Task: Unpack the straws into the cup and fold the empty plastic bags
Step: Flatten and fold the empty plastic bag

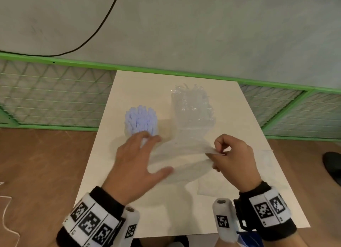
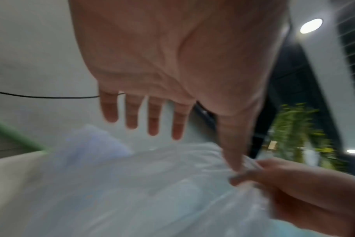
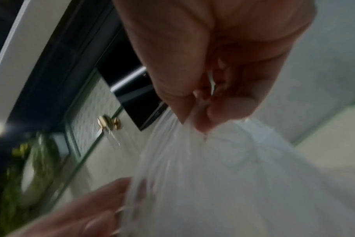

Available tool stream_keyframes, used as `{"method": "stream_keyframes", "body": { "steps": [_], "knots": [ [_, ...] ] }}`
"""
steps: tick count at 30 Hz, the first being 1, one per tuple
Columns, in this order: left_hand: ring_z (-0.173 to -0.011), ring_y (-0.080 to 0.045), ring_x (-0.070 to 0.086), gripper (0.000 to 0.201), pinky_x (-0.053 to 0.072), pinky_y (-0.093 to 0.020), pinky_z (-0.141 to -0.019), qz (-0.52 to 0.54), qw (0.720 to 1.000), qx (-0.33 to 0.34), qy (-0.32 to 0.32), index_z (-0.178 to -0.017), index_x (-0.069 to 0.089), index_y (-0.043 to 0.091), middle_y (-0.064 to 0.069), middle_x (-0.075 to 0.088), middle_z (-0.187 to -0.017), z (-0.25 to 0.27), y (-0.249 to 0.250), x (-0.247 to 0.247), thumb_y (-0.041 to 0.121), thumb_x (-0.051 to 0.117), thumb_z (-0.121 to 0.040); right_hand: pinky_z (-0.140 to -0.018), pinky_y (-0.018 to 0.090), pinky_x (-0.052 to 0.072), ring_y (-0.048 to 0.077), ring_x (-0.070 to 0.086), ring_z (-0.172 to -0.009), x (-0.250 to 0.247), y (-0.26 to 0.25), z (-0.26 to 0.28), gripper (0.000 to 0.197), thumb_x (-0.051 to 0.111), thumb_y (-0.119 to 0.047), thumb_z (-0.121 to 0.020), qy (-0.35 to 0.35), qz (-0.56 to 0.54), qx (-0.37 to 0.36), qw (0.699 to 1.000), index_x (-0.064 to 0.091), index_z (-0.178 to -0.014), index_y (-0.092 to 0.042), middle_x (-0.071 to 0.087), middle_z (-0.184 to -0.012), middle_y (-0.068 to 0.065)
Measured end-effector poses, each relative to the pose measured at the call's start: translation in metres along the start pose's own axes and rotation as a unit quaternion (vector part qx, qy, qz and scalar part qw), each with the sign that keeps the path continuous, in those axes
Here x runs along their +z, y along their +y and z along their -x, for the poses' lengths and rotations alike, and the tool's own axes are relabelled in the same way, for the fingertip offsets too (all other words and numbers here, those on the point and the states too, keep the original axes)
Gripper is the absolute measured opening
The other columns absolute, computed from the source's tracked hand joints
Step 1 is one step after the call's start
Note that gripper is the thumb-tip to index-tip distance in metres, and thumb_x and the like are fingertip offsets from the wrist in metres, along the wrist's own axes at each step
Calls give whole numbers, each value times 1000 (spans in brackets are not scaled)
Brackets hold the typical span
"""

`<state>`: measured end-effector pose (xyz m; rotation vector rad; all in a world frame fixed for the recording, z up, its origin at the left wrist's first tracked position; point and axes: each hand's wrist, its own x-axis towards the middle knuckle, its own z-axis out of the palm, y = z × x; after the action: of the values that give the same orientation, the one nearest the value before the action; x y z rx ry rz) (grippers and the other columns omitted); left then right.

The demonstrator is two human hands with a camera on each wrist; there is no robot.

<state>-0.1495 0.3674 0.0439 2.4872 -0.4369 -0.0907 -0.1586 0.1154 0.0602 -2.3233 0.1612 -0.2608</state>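
A clear plastic bag (image 1: 180,160) is held just above the surface (image 1: 140,84), in front of the cup of pale blue straws (image 1: 141,120). Its edge is pinched by the right hand (image 1: 233,156); the left hand (image 1: 136,163) is spread flat, fingers straight, against its other end. The film is judged light, limp and slippery, best taken at edges or corners and pressed flat while creased.

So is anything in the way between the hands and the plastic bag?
No. The right hand already pinches the plastic bag, and the open left hand lies spread at its other edge.
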Motion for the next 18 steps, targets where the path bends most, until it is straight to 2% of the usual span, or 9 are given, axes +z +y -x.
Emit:
{"method": "stream_keyframes", "body": {
  "steps": [2,3,5,7,10,12,13,15,18],
  "knots": [
    [-148,-6,0,100,8,-35,-120,-36,996,67,-56,-148,8,48,19,9,-156,-4,27,3,83,52,-66,-53,23,51,21,68,-54,-5,-11,-1,25,76,-3,-77,-51,-108,23,993,54,-68,-11,56,-71,2],
    [-149,-7,0,103,7,-34,-120,-46,992,93,-67,-149,2,48,19,9,-158,-7,41,7,80,55,-67,-57,28,53,25,69,-59,-8,-14,-2,22,76,-1,-76,-82,-145,25,986,59,-70,-12,59,-76,4],
    [-139,-12,35,82,29,-31,-113,-37,991,125,-45,-148,16,45,14,38,-150,-14,61,17,59,61,-81,-68,33,55,30,72,-71,-18,-19,-3,21,77,2,-75,-158,-203,17,966,66,-78,-15,66,-88,8],
    [-110,-15,61,51,46,-33,-94,12,991,130,8,-140,40,39,11,64,-125,-24,64,21,35,57,-93,-77,28,55,26,73,-83,-34,-14,-5,18,75,2,-80,-208,-260,7,943,70,-91,-10,70,-99,11],
    [-108,-4,65,41,47,-17,-94,106,987,114,35,-135,55,32,14,68,-121,-33,64,15,30,52,-94,-87,30,54,18,68,-98,-60,19,-19,18,67,2,-86,-128,-271,7,954,70,-101,-7,72,-105,10],
    [-116,10,56,40,39,-4,-95,195,975,104,17,-133,54,35,31,60,-124,-37,70,9,27,52,-94,-89,29,50,10,62,-107,-72,58,-30,24,67,-13,-91,-71,-140,24,987,67,-111,-26,66,-118,-7],
    [-119,13,53,38,36,-3,-97,240,966,99,0,-131,53,37,36,57,-125,-38,73,5,22,54,-96,-90,28,50,7,60,-110,-77,72,-33,28,67,-22,-91,-85,-84,36,992,63,-116,-35,61,-124,-14],
    [-123,7,52,36,38,-7,-100,286,952,101,-30,-130,55,34,29,59,-129,-42,79,1,16,52,-99,-90,33,53,8,63,-104,-82,93,-40,30,66,-28,-91,-143,-140,73,977,62,-121,-35,63,-120,-13],
    [-114,-6,57,27,43,-15,-94,264,958,112,-21,-125,63,24,9,61,-119,-48,89,0,28,54,-99,-71,31,56,12,64,-74,-91,109,-51,43,82,-38,-71,-170,-370,105,907,72,-106,-15,69,-86,1]
  ]
}}
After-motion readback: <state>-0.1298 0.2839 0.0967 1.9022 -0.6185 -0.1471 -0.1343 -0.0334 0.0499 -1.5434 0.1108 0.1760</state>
